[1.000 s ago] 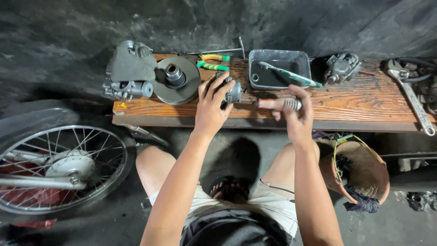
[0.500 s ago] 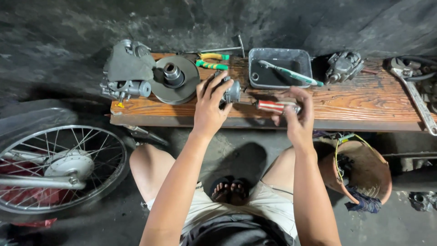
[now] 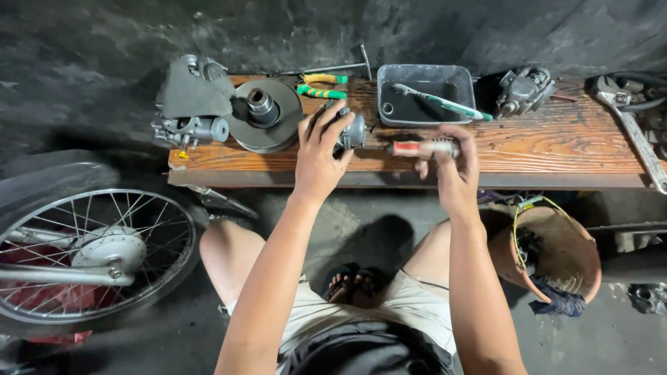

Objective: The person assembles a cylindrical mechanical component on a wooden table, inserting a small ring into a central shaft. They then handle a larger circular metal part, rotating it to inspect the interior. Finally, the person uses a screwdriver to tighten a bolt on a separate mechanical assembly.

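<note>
My left hand (image 3: 318,151) grips a small grey metal engine part (image 3: 351,129) and steadies it on the wooden plank (image 3: 542,149). My right hand (image 3: 453,161) holds a screwdriver (image 3: 419,147) with a red and silver handle, lying level, its shaft pointing left into the part. Both hands are over the middle of the plank, near its front edge. My legs and sandalled feet show below.
On the plank lie a round metal disc (image 3: 264,125), a grey carburettor body (image 3: 194,104), green-yellow pliers (image 3: 321,86), a grey tray (image 3: 425,104) holding a toothbrush, another carburettor (image 3: 522,90) and a large wrench (image 3: 636,132). A spoked wheel (image 3: 90,253) stands left, a brown bucket (image 3: 556,257) right.
My right hand has slid along the screwdriver so the red handle now shows. The left hand stays clamped on the part. The view has shifted slightly.
</note>
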